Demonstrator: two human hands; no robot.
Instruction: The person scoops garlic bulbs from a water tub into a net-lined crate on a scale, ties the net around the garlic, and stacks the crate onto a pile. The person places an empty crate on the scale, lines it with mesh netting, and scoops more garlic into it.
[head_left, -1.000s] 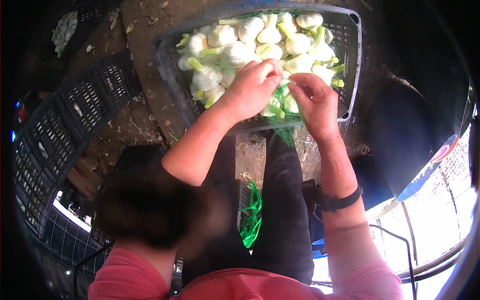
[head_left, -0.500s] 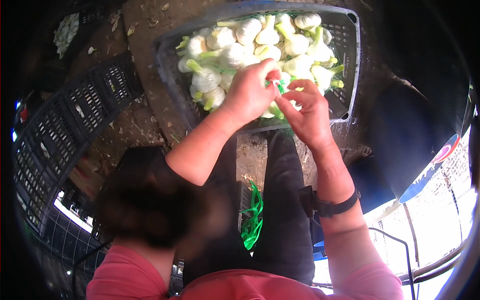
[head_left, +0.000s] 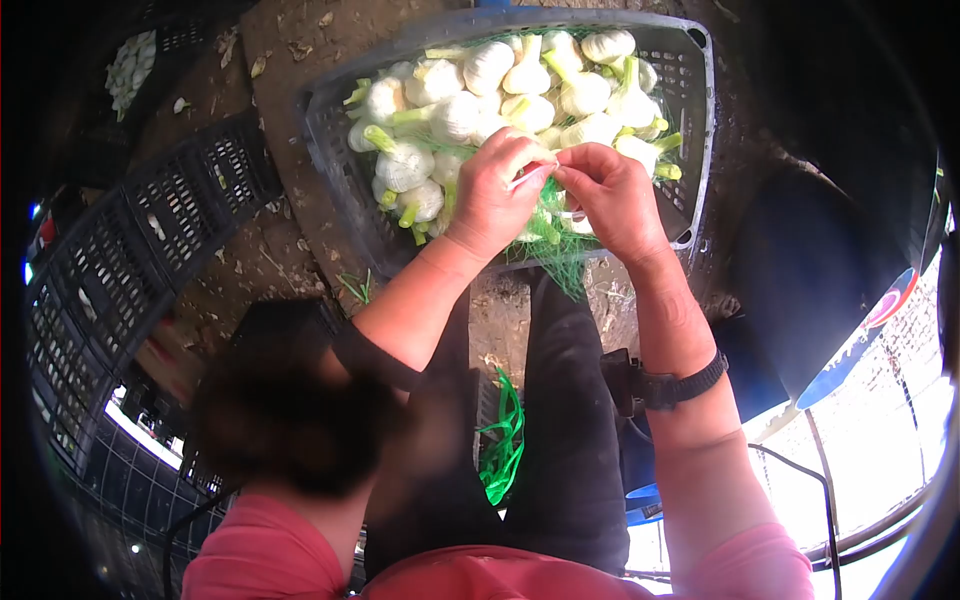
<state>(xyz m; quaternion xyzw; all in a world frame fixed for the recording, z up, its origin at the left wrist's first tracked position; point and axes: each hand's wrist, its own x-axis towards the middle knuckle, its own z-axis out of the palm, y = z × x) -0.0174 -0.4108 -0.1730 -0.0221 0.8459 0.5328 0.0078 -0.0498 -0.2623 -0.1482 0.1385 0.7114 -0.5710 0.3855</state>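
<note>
As forearms (head_left: 410,305) angle inward; L hand (head_left: 490,200) pinching wht strip (head_left: 525,177); R hand (head_left: 615,200) pinching its tip; abv crate (head_left: 692,110)

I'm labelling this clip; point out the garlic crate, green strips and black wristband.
Garlic crate (head_left: 692,112): head view, inside of right wall.
Green strips (head_left: 496,487): head view, near lower end.
Black wristband (head_left: 662,391): head view, thicker part.

- The left hand (head_left: 492,200) is held with thumb and index finger pinched together.
- The right hand (head_left: 615,205) is brought close opposite, its thumb and index finger pinched.
- The left forearm (head_left: 415,305) is angled inward, more steeply slanted than the right forearm (head_left: 680,320).
</note>
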